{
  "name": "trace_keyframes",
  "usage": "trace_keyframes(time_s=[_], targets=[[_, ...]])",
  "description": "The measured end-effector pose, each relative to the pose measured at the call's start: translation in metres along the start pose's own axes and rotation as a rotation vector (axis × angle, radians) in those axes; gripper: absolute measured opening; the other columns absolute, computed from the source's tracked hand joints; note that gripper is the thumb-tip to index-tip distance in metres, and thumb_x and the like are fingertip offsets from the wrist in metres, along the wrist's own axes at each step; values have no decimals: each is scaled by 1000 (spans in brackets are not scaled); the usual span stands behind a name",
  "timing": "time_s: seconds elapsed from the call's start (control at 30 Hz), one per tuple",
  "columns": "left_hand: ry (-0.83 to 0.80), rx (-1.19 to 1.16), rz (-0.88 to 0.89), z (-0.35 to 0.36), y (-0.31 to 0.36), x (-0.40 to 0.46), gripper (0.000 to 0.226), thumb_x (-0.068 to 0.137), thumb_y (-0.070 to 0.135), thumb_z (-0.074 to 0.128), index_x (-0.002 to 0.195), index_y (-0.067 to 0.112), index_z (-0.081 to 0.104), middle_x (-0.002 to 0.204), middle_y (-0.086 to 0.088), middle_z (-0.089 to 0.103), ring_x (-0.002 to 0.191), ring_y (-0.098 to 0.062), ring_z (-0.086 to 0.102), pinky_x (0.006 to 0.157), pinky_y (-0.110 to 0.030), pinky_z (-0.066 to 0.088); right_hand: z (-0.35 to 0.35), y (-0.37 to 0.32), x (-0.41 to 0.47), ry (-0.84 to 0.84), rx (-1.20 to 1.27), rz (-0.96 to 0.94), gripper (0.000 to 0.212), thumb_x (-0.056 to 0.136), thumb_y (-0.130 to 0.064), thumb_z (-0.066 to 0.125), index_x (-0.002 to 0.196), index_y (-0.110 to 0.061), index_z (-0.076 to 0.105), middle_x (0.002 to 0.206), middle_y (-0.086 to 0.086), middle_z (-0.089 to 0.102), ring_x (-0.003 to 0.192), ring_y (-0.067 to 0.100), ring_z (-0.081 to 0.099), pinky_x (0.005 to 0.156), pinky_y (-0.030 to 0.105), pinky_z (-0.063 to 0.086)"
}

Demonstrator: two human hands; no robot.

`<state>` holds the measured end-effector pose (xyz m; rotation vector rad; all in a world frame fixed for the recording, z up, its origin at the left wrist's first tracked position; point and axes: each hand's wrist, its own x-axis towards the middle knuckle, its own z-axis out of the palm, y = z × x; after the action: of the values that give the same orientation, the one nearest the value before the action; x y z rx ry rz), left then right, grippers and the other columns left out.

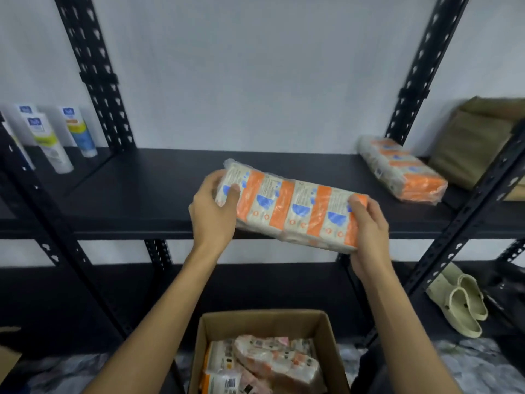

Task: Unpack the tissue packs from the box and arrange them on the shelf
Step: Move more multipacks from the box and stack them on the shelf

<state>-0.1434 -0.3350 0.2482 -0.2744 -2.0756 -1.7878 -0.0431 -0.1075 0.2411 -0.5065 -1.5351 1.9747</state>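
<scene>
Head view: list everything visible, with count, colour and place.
held tissue pack: 1, orange and white, above the shelf front edge
second tissue pack: 1, orange and white, lying on the shelf, right
shelf: 1, black
box: 1, brown, bottom centre, more packs inside
tubes: at least 3, white, shelf left
folded cloth: 1, olive, far right
clogs: 2, pale, lower shelf right
left hand: grip on pack's left end
right hand: grip on pack's right end

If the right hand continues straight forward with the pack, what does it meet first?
Probably the bare shelf board: the right hand holds the tissue pack above its front edge. The pack already shelved lies further right, though depth is unclear.
</scene>
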Motion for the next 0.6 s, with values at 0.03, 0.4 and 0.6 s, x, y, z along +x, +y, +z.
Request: trace_keyframes(time_s=[0.03,0.4,0.6], targets=[[-10,42,-4,4,-1,9,27,100,22,61,127,24,62,102,17,67,94,2,67,72,-16,56,5,0,9,6,-13,22,17,99,-30,59,109,-16,60,99,10,71,81,21,74,73,41,59],[-125,368,-60,32,-34,64,39,106,36,44,138,16,55,112,-3,70,91,-18,65,79,-34,56,28,-6,72,-32,-320,73,15,101,-19,50,115,-13,55,92,8,68,65,13,67,54,27,52],[-184,309,-85,39,-44,89,38,106,36,45,137,16,57,112,-3,71,87,-11,66,62,-15,50,26,-9,76,-136,-328,149,14,102,-23,51,110,-12,54,98,11,72,80,23,74,60,33,55]])
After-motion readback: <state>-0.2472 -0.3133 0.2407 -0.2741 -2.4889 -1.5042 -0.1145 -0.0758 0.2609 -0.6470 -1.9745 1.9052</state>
